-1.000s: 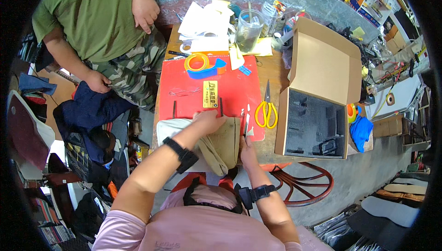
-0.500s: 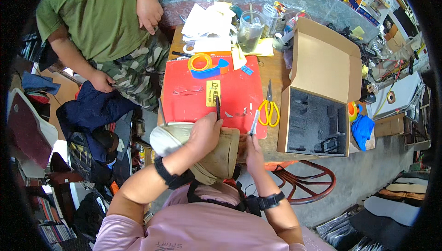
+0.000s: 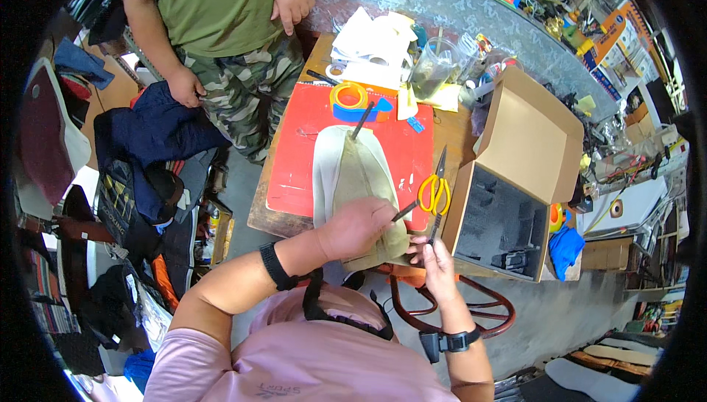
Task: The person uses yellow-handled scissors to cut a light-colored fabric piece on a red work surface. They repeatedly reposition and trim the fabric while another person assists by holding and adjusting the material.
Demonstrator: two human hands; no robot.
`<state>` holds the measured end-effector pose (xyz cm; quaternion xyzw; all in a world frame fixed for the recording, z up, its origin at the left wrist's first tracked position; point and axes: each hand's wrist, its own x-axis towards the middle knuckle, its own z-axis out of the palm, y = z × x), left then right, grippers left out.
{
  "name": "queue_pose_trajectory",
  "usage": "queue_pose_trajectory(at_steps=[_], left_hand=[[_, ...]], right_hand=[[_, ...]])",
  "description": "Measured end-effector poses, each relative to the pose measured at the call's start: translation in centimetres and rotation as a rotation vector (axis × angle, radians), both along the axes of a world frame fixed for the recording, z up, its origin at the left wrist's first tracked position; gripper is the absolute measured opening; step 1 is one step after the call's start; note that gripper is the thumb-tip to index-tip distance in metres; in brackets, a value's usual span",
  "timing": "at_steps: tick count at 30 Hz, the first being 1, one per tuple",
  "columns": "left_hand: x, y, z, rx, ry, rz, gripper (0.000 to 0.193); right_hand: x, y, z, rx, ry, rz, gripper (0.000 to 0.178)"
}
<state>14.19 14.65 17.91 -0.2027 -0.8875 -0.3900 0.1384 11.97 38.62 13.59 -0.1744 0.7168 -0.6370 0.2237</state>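
A khaki cloth piece with pale panels [image 3: 346, 173] lies over the near part of the red board [image 3: 294, 159] and overhangs the table's front edge. From its far end juts a dark stick [image 3: 362, 120]. My left hand [image 3: 357, 229] presses down on the cloth's near part, fingers closed round a second dark stick-like thing [image 3: 406, 211]. Just right of the cloth, my right hand [image 3: 436, 263] pinches a slim blade-like tool [image 3: 434, 229]; its exact kind is unclear. Beyond that tool lie yellow-handled scissors [image 3: 435, 193], held by neither hand.
An open cardboard box [image 3: 462, 229] with grey foam stands right of the scissors. Behind are a blue-and-orange tape dispenser [image 3: 359, 111], papers [image 3: 372, 41] and a clear cup [image 3: 436, 70]. Another person [image 3: 221, 11] stands far left. A red-brown metal frame [image 3: 501, 306] is below the table.
The cloth piece has swung round, its far end now pointing away over the red board. My left hand has shifted right and nearer; my right hand has moved down with its tool. The view has turned.
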Motion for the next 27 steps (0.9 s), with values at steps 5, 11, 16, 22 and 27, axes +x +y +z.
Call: queue_pose_trajectory(at_steps=[5,11,16,22,27], left_hand=[[1.0,-0.5,-2.7,0.034,-0.042,-0.065,0.015],[1.4,-2.8,-3.6,-0.004,-0.186,-0.123,0.018],[2.3,-4.0,-4.0,-0.288,-0.041,0.087,0.029],[2.4,-4.4,-4.4,-0.251,-0.030,0.073,0.030],[2.4,-4.1,-4.6,-0.248,-0.019,0.082,0.029]], right_hand=[[1.9,-0.1,-2.0,0.010,-0.031,0.075,0.024],[1.6,1.0,0.6,0.293,0.294,0.236,0.018],[1.0,-1.2,5.6,0.618,0.877,0.494,0.016],[0.6,-5.2,8.6,0.953,1.053,0.748,0.019],[1.4,-5.8,8.1,1.103,1.138,0.773,0.021]])
